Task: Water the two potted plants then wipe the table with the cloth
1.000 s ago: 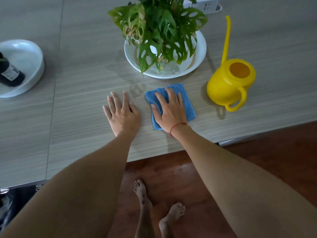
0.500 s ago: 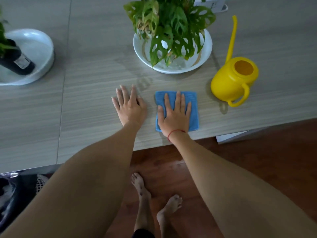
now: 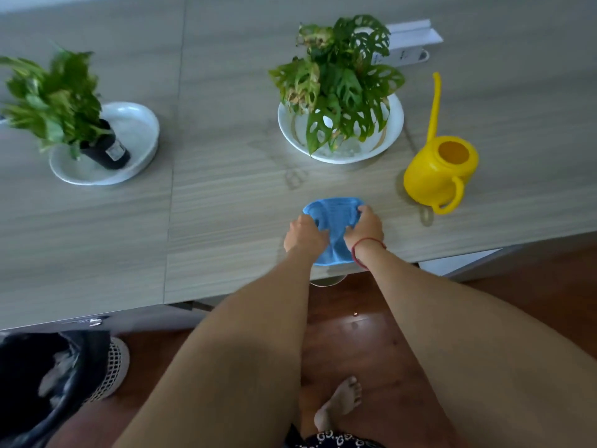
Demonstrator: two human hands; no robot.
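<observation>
Currently black-potted plant (image 3: pixel 69 106) in left dish (image 3: pixel 142 124), leafy plant (image 3: pixel 339 82) in right dish (image 3: pixel 355 157).

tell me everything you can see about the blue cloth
The cloth is bright blue and soft, microfibre by its look, bunched and creased in the middle. The left hand grips its left side and the right hand its right, fingers curled into the fabric. Its far edge bows outward; its near edge lies close to the front edge of the grey wood-grain table. It sits apart from the white dish beyond it and from the yellow watering can.
</observation>
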